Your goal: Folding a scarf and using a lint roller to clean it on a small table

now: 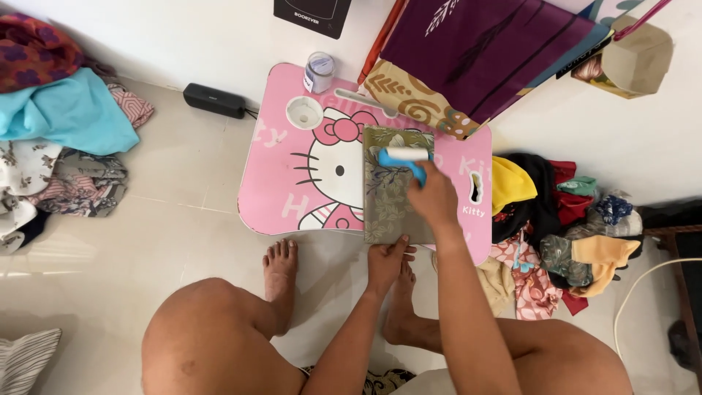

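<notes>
A folded olive cloth with a leaf pattern lies on a small pink table that bears a cartoon cat picture. My right hand is closed around the blue handle of a lint roller, whose white roll rests on the cloth's far end. My left hand presses the cloth's near edge at the table's front rim, fingers flat.
A clear jar and a round cup recess sit at the table's far left. Folded fabrics lean on the wall behind. Clothes piles lie at right and left. A black speaker lies by the wall.
</notes>
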